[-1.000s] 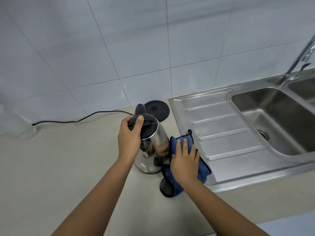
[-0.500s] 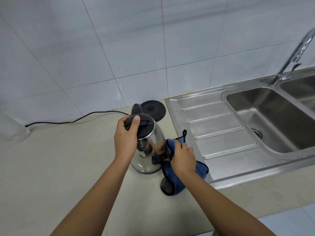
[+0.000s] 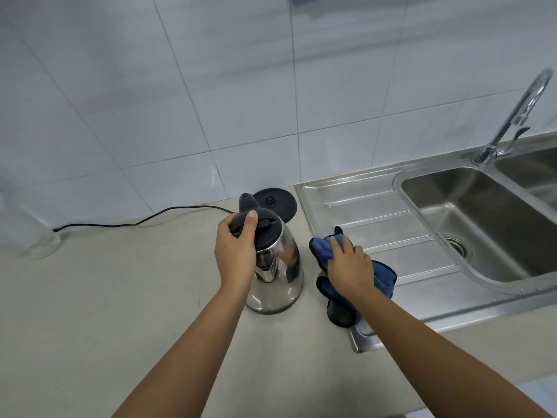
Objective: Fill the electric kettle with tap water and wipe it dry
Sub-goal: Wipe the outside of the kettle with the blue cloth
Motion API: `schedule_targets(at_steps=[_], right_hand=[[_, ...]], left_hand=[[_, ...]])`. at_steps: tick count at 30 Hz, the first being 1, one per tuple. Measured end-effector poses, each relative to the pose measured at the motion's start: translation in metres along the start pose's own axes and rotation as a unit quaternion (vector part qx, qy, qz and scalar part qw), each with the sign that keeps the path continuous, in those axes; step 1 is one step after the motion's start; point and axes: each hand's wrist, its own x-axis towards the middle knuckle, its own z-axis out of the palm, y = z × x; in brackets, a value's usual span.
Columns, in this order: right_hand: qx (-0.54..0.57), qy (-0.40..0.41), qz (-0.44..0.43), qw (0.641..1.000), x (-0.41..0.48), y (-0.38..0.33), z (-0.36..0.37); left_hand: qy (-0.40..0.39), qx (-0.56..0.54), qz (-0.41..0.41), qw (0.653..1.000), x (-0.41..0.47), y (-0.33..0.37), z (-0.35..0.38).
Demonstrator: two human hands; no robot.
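Observation:
A shiny steel electric kettle [image 3: 278, 279] with a black lid stands upright on the beige counter. My left hand [image 3: 236, 251] grips its black handle at the top, thumb over the lid. To the right of the kettle lies a blue cloth [image 3: 381, 274], partly on the counter and partly on the sink's drainboard. My right hand [image 3: 349, 263] rests on the cloth with fingers spread forward, apart from the kettle. The kettle's round black base [image 3: 275, 203] sits behind it near the wall.
A black power cord [image 3: 135, 221] runs left from the base along the wall. The steel sink [image 3: 482, 212] with ribbed drainboard [image 3: 376, 218] fills the right side, and a curved tap [image 3: 518, 116] stands at its back. A clear glass jar [image 3: 33, 236] is at far left.
My right hand has pulled the blue cloth away from the kettle's side to the right and now lies flatter on it. My left hand keeps its hold on the handle.

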Motion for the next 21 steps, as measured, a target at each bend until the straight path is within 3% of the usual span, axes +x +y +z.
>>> schedule_targets(at_steps=[3,6,8,11,13,16,21], right_hand=[[0.030,0.028,-0.004,0.999,-0.006,-0.010,-0.012],[0.139,0.072,-0.014,0.988,-0.027,-0.033,-0.022],[0.289,0.082,-0.020,0.953,-0.050,-0.052,-0.024],[0.499,0.031,-0.025,0.866,-0.083,-0.081,-0.016],[0.532,-0.002,-0.036,0.846,-0.096,-0.097,-0.005],[0.528,-0.009,-0.036,0.849,-0.096,-0.110,0.004],[0.552,-0.011,-0.030,0.833,-0.080,-0.103,0.000]], left_hand=[[-0.008,-0.031,-0.035,0.999,0.005,0.001,-0.004],[-0.034,-0.058,-0.087,0.994,0.020,0.008,-0.008],[-0.072,-0.075,-0.103,0.989,0.033,0.013,-0.011],[-0.135,-0.066,-0.099,0.984,0.051,0.019,-0.012],[-0.157,-0.045,-0.115,0.980,0.054,0.025,-0.009],[-0.154,0.002,-0.125,0.980,0.052,0.027,-0.003],[-0.120,-0.044,-0.119,0.985,0.038,0.014,-0.009]])
